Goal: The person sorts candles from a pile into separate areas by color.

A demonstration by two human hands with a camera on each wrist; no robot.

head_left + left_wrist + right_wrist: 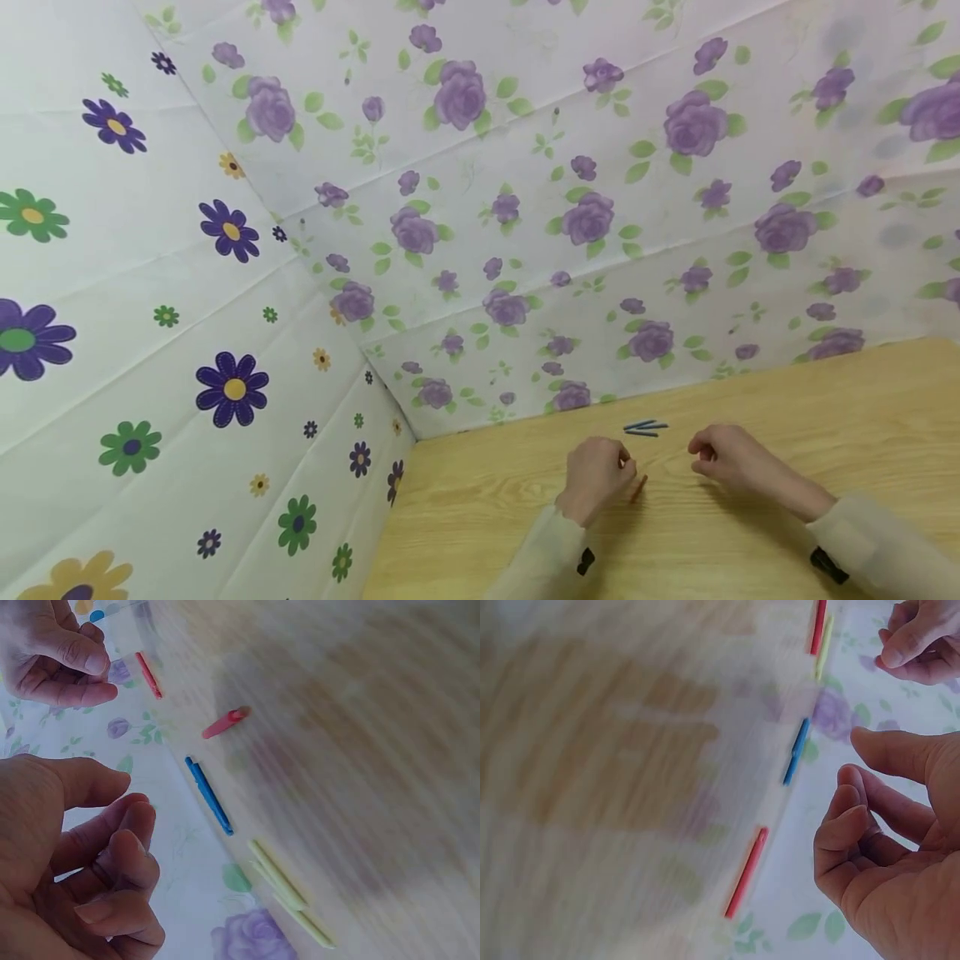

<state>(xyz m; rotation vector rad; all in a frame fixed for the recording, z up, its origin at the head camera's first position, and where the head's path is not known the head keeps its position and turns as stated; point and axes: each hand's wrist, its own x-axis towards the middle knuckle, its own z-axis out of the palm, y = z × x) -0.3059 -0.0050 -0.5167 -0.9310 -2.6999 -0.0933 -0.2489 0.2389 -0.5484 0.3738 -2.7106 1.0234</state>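
My left hand (596,475) is low over the wooden table, fingers loosely curled and thumb apart from the index finger. In the left wrist view this hand (90,855) holds nothing. Just right of it in the head view is a short red stick (639,488), set at a slant. My right hand (735,462) hovers further right, and the right wrist view shows that hand (892,810) with fingers bent and nothing between thumb and fingertips. Several thin blue sticks (643,428) lie beyond the hands, between them. Pale yellow sticks (289,889) show in the left wrist view.
A light wood-grain table (465,517) lies under both hands. White sheeting with purple roses (588,221) hangs at its back edge, and a daisy-print sheet (150,375) rises on the left. Another red stick (746,874) lies along the table in the right wrist view.
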